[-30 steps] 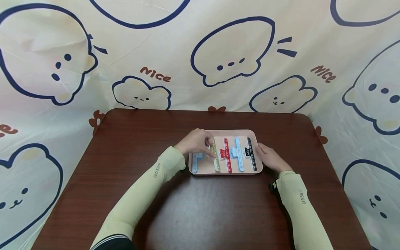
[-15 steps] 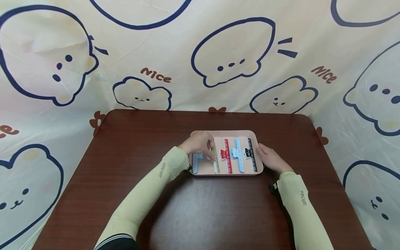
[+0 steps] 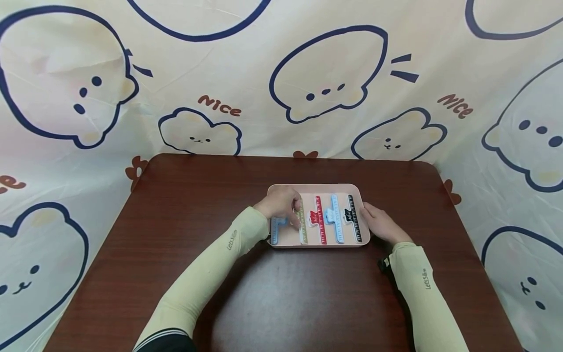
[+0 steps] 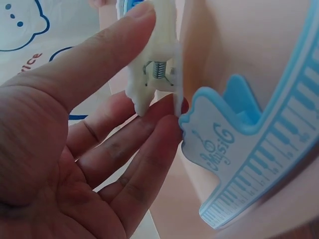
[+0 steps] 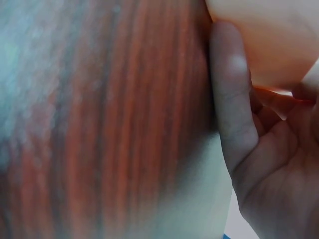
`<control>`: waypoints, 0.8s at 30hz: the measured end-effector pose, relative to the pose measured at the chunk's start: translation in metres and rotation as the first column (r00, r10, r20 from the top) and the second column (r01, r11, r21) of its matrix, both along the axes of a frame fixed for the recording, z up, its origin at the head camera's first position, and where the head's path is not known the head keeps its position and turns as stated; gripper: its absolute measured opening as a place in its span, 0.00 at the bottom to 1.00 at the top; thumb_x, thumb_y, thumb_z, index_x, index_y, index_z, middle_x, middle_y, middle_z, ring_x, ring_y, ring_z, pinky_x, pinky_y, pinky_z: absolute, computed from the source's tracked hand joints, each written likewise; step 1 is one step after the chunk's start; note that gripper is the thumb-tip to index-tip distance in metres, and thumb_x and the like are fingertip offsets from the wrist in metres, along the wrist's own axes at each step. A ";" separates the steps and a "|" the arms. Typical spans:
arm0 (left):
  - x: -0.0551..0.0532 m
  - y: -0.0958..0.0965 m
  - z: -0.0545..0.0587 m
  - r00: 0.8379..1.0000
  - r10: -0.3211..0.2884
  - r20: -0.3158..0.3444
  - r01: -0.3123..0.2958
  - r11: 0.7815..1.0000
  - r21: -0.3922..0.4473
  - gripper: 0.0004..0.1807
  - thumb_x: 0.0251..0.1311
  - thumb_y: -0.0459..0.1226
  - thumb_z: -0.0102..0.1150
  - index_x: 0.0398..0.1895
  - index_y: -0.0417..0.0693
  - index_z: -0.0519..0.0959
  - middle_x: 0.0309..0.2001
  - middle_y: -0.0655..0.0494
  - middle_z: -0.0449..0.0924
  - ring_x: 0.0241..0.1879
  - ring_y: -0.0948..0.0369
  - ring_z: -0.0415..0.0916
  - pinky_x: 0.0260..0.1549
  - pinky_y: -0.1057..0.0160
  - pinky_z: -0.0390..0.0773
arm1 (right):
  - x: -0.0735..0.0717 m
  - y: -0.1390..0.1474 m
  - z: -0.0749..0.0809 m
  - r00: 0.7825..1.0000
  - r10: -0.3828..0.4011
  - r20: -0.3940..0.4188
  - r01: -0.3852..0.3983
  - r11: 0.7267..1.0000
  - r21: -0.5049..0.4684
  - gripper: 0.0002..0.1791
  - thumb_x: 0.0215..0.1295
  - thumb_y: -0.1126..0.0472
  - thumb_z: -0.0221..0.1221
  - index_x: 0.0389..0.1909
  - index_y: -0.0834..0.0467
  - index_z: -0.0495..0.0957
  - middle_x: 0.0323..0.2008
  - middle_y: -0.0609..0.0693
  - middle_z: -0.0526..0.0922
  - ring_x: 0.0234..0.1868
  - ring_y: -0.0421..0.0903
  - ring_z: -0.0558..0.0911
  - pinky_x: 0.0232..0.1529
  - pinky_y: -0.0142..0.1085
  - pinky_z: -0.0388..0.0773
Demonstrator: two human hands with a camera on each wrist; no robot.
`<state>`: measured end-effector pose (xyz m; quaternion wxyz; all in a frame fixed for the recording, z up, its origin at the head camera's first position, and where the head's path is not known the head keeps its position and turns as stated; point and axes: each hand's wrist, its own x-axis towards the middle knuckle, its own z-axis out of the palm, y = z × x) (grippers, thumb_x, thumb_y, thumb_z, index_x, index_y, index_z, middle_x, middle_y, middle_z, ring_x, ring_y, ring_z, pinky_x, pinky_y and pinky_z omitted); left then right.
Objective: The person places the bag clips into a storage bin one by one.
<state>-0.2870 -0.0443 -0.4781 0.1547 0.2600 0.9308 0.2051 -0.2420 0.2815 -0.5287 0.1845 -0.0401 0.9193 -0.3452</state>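
A pale pink tray [image 3: 343, 189] holds several piano-key music clips in a row. My left hand [image 3: 280, 204] reaches over its left part and pinches the yellow-green clip [image 3: 303, 230] between thumb and fingers. In the left wrist view, this clip [image 4: 167, 32] stands on edge with its metal spring showing. Beside the fingertips lies a light blue clip [image 4: 251, 167] marked "Music", partly covered by the hand in the head view. At the tray's right edge, my right hand [image 3: 381, 224] grips the side. Its thumb [image 5: 234, 89] lies along the tray wall [image 5: 281, 45].
Right of the yellow-green clip lie a red clip [image 3: 320, 220], another light blue clip [image 3: 336, 217] and a black clip [image 3: 355, 220]. The tray sits on a dark brown wooden table [image 3: 281, 303]. A cartoon-printed cloth [image 3: 255, 73] hangs behind and at both sides.
The left hand has shifted slightly right, and the yellow-green clip in it stands a little straighter along the tray. The right hand and the tray have barely moved.
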 end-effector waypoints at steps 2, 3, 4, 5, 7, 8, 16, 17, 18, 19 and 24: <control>0.000 0.000 0.000 1.000 -0.008 -0.006 0.008 1.000 -0.014 0.22 0.35 0.46 0.89 0.26 0.48 0.84 0.28 0.62 0.81 0.33 0.61 0.72 0.40 0.64 0.71 | -0.001 -0.001 0.000 1.000 0.001 0.004 -0.001 1.000 -0.004 0.34 0.86 0.47 0.35 0.81 0.63 0.51 0.76 0.68 0.62 0.76 0.64 0.65 0.75 0.63 0.58; 0.000 0.000 0.000 1.000 -0.012 -0.006 0.012 1.000 -0.016 0.22 0.35 0.46 0.89 0.26 0.48 0.84 0.28 0.62 0.80 0.33 0.61 0.71 0.40 0.64 0.71 | -0.001 -0.001 0.000 1.000 0.001 0.005 -0.001 1.000 -0.004 0.34 0.86 0.47 0.35 0.82 0.63 0.50 0.77 0.68 0.62 0.76 0.64 0.63 0.76 0.62 0.57; 0.000 0.000 -0.001 1.000 -0.015 -0.007 0.015 1.000 -0.018 0.22 0.34 0.45 0.90 0.26 0.48 0.83 0.28 0.62 0.80 0.32 0.61 0.71 0.39 0.64 0.70 | -0.002 -0.001 0.000 1.000 0.002 0.006 -0.002 1.000 -0.003 0.34 0.86 0.47 0.35 0.82 0.63 0.50 0.77 0.68 0.61 0.77 0.65 0.63 0.76 0.62 0.56; 0.001 0.000 -0.001 1.000 -0.019 -0.004 0.019 1.000 -0.017 0.22 0.34 0.45 0.90 0.26 0.48 0.83 0.28 0.61 0.79 0.32 0.61 0.70 0.38 0.65 0.70 | -0.002 -0.001 0.000 1.000 0.003 0.005 -0.003 1.000 -0.002 0.34 0.86 0.47 0.35 0.82 0.63 0.50 0.77 0.68 0.61 0.77 0.65 0.62 0.76 0.62 0.56; 0.001 -0.001 -0.001 1.000 -0.025 0.000 0.025 0.999 -0.020 0.23 0.33 0.44 0.90 0.26 0.47 0.82 0.27 0.61 0.78 0.32 0.62 0.69 0.36 0.65 0.69 | -0.003 -0.001 0.000 1.000 0.010 -0.002 -0.010 1.000 0.007 0.34 0.86 0.47 0.35 0.82 0.64 0.50 0.78 0.68 0.59 0.78 0.65 0.60 0.76 0.62 0.55; 0.001 -0.001 -0.001 1.000 -0.028 0.002 0.028 0.999 -0.017 0.23 0.33 0.44 0.90 0.26 0.47 0.82 0.27 0.61 0.78 0.32 0.62 0.69 0.36 0.66 0.69 | -0.004 -0.001 0.000 1.000 0.013 -0.004 -0.013 1.000 0.009 0.34 0.86 0.47 0.34 0.82 0.64 0.50 0.78 0.68 0.59 0.79 0.66 0.59 0.76 0.62 0.55; 0.003 0.002 0.002 0.995 -0.094 -0.026 0.093 0.994 -0.053 0.24 0.33 0.44 0.90 0.28 0.46 0.83 0.28 0.60 0.80 0.32 0.62 0.70 0.38 0.66 0.71 | -0.001 -0.002 0.001 1.000 0.016 -0.004 -0.016 1.000 0.000 0.34 0.86 0.47 0.35 0.81 0.64 0.50 0.76 0.69 0.62 0.76 0.65 0.64 0.75 0.63 0.58; 0.003 0.003 0.002 0.994 -0.103 -0.026 0.101 0.993 -0.059 0.24 0.33 0.45 0.90 0.29 0.46 0.83 0.28 0.60 0.80 0.32 0.62 0.70 0.38 0.66 0.71 | -0.001 -0.002 0.002 1.000 0.016 -0.005 -0.016 1.000 -0.001 0.34 0.86 0.47 0.35 0.81 0.64 0.51 0.75 0.69 0.63 0.74 0.65 0.66 0.74 0.63 0.59; 0.003 0.003 0.002 0.994 -0.107 -0.018 0.106 0.992 -0.062 0.24 0.33 0.45 0.90 0.29 0.45 0.83 0.29 0.60 0.80 0.32 0.62 0.70 0.38 0.66 0.71 | -0.001 -0.002 0.002 1.000 0.014 -0.003 -0.014 1.000 -0.004 0.34 0.86 0.47 0.35 0.81 0.64 0.52 0.74 0.69 0.65 0.72 0.65 0.68 0.74 0.63 0.60; 0.003 0.004 0.002 0.994 -0.112 -0.014 0.110 0.992 -0.063 0.24 0.33 0.44 0.90 0.30 0.45 0.83 0.29 0.60 0.79 0.33 0.63 0.70 0.38 0.66 0.71 | 0.000 -0.001 0.001 1.000 0.018 -0.008 -0.018 1.000 0.000 0.34 0.86 0.47 0.35 0.81 0.64 0.52 0.74 0.69 0.65 0.72 0.65 0.68 0.73 0.63 0.61; 0.003 0.006 0.001 0.993 -0.118 -0.001 0.117 0.992 -0.055 0.25 0.34 0.43 0.90 0.30 0.44 0.83 0.29 0.59 0.80 0.33 0.63 0.70 0.37 0.66 0.71 | 0.001 -0.001 0.001 1.000 0.015 -0.014 -0.015 1.000 0.004 0.34 0.86 0.46 0.34 0.81 0.64 0.52 0.75 0.69 0.64 0.74 0.65 0.66 0.74 0.63 0.59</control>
